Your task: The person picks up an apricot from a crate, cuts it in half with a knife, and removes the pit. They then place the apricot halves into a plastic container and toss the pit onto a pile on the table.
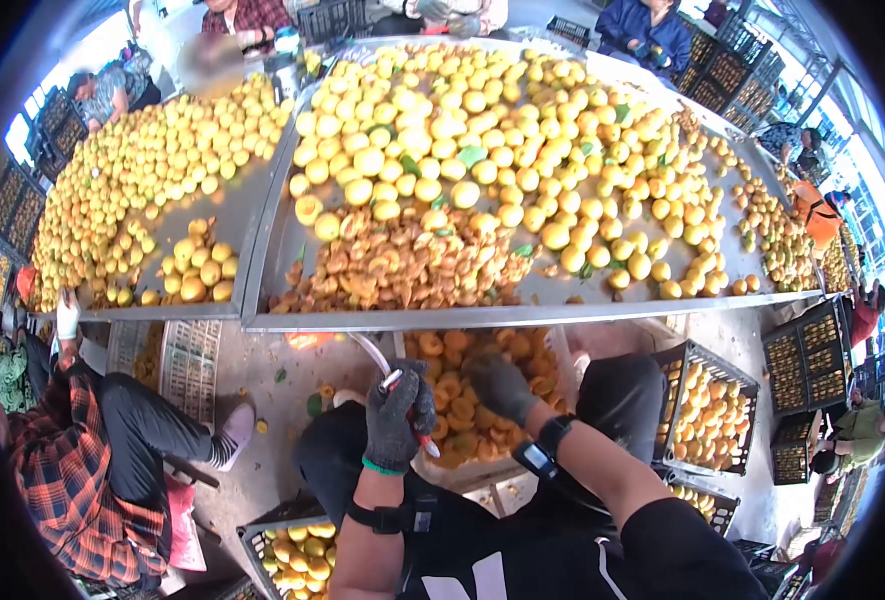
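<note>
My left hand [399, 418], in a dark grey glove with a green cuff, is closed around a curved knife [373, 352] with a red and white handle. Its pale blade points up toward the metal table's front edge. My right hand [500, 388], also gloved in grey, is over a crate of halved orange fruit [455, 400] between my knees. Motion smears its fingers, and whether they hold anything is not visible. Beyond the table's rim [523, 316] lies a heap of fruit pieces [403, 262], with whole yellow fruit [463, 120] behind and beside it.
Black crates of fruit stand to the right [711, 415] and at the lower left [298, 555]. A person in a plaid shirt [73, 470] sits close on the left. White crates [189, 370] stand under the table. Other people are around the table's far side.
</note>
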Available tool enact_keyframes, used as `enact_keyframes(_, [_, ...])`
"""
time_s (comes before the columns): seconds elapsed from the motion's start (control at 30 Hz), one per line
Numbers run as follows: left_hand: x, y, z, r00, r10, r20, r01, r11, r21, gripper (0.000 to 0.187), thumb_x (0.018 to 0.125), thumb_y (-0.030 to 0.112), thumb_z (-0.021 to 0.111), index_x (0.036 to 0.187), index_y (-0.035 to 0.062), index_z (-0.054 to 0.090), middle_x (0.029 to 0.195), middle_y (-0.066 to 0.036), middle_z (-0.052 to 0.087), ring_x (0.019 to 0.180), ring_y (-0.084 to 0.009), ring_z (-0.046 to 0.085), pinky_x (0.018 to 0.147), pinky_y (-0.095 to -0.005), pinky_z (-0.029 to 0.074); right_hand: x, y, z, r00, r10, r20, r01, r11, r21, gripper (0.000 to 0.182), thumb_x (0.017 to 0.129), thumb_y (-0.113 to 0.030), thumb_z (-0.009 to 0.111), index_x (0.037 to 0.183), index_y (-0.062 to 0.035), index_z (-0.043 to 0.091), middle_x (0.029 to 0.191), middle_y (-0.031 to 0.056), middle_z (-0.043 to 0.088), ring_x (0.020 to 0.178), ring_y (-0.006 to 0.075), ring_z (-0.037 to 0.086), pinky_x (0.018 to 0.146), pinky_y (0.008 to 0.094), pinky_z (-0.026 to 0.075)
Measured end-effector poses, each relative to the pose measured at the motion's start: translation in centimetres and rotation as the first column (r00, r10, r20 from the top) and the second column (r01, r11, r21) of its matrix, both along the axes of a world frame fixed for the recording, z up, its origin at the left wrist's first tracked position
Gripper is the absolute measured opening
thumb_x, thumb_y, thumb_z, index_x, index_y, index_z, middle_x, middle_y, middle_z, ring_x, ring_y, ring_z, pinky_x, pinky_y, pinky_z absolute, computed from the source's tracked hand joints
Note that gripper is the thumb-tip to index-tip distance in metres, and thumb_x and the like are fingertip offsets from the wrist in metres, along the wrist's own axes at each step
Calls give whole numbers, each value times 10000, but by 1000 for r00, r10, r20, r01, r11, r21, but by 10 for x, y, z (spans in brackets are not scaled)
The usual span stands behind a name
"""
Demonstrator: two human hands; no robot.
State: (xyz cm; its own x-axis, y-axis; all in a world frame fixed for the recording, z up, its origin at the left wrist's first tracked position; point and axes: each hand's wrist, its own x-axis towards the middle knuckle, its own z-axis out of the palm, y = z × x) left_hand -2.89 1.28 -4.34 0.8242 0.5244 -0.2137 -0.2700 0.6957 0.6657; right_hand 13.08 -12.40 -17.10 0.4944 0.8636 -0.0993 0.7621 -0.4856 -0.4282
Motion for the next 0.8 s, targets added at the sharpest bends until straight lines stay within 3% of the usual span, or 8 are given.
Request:
enact_keyframes(0.1, [10,-9,-1,997,-33,-76,33,999,-2,183,904,162,577,1035,39,538,585,-38,486,417,-125,443,372,-243,356,16,-14,41,971,235,44,-236,914,330,250,780,-167,602,1021,-105,614,1082,101,600,1020,290,569,800,421,485])
enact_keyframes(0.2, [15,-16,-2,993,-73,-93,72,997,-21,167,904,149,573,1027,41,539,581,-40,485,414,-125,441,372,-244,356,53,-16,117,995,96,-20,-84,937,338,225,763,-140,633,986,-110,632,1004,95,632,955,290,594,787,404,488])
enact_keyframes(0.27, [18,-20,-5,991,-79,-106,80,997,1,151,910,133,552,1026,37,538,578,-43,489,409,-129,439,371,-247,355,65,-18,108,978,163,133,-205,887,414,179,785,-118,639,963,-102,652,914,89,658,875,292,617,747,382,497])
enact_keyframes(0.4, [29,-20,-7,983,-129,-131,138,989,61,144,920,109,513,1028,19,539,579,-50,501,410,-128,451,372,-242,357,77,-19,130,908,197,-370,-7,889,457,134,851,-128,634,974,-85,665,874,54,672,765,197,641,685,313,504])
enact_keyframes(0.47, [34,-21,-10,968,-142,-205,149,989,21,149,922,106,510,1038,18,543,579,-47,501,411,-125,456,374,-240,360,91,-14,158,461,-46,-886,377,914,148,115,882,-120,609,973,-81,666,878,19,673,782,135,629,701,282,506])
enact_keyframes(0.6, [44,-26,-11,954,-163,-250,156,987,-46,152,914,101,537,1047,28,556,597,-45,524,429,-123,487,381,-241,376,158,13,139,700,139,-700,394,743,541,167,867,-110,615,1029,-86,647,975,52,666,851,176,630,748,302,509])
enact_keyframes(0.67, [47,-27,-15,950,-197,-241,184,980,-74,173,901,105,568,1058,35,560,629,-47,543,452,-125,506,390,-247,388,189,32,155,995,1,-96,47,869,492,280,807,-125,651,1085,-106,626,1045,94,645,949,271,611,810,353,500])
enact_keyframes(0.8, [57,-30,-18,925,-245,-291,200,964,-175,185,888,144,598,1039,52,542,657,-39,513,459,-124,468,397,-259,370,222,72,134,929,-155,334,18,924,381,332,774,-230,642,1094,-146,607,1229,83,538,1116,317,514,977,454,382])
